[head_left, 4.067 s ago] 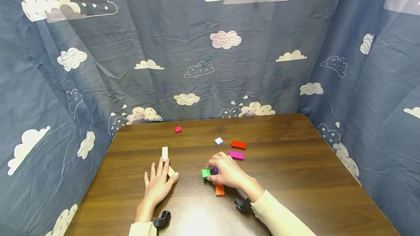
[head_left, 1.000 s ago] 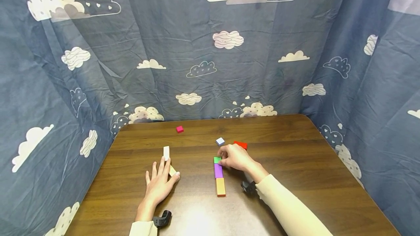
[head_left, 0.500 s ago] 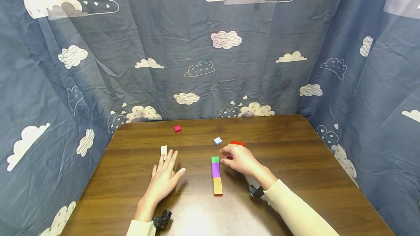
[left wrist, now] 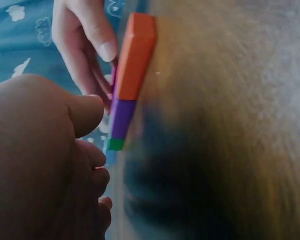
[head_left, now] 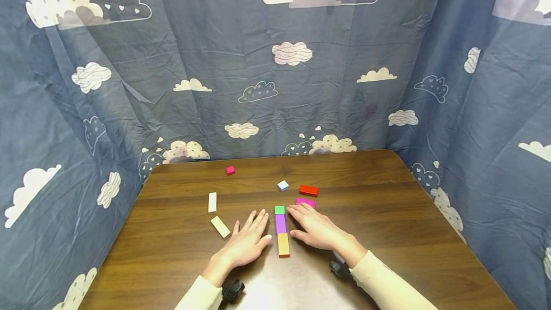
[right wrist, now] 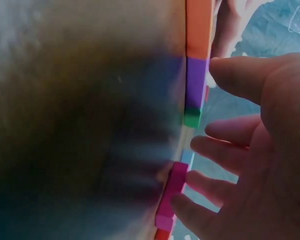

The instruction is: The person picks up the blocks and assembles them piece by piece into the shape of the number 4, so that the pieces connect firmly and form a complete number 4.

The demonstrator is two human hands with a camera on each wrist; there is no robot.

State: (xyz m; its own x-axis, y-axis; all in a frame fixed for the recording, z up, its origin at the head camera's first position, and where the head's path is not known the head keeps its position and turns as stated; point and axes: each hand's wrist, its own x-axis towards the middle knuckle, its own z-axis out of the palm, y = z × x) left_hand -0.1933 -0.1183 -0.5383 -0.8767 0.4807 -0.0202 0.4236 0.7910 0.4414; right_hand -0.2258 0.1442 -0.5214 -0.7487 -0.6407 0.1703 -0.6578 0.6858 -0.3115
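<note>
An orange block [head_left: 283,245], a purple block [head_left: 281,224] and a green block [head_left: 280,210] lie end to end in a line on the table. Just left of that line is my left hand [head_left: 246,248], fingers extended and holding nothing. On the line's other side my right hand [head_left: 318,229] has its fingers loosely extended, and it too holds nothing. A magenta block [head_left: 305,202] lies by the right fingers, partly covered by them in the head view; whether they touch it I cannot tell. The right wrist view shows the right thumb near the purple block [right wrist: 195,82].
Beyond the right hand lie a red block [head_left: 309,191] and a light blue block [head_left: 282,185]. To the left are a white block [head_left: 212,202] and a cream block [head_left: 221,227]. A small pinkish-red block [head_left: 230,170] sits near the wooden table's [head_left: 387,233] far edge.
My left hand has moved right, from the cream and white blocks to beside the line. My right hand has let go of the green block, which now continues the line beyond the purple one.
</note>
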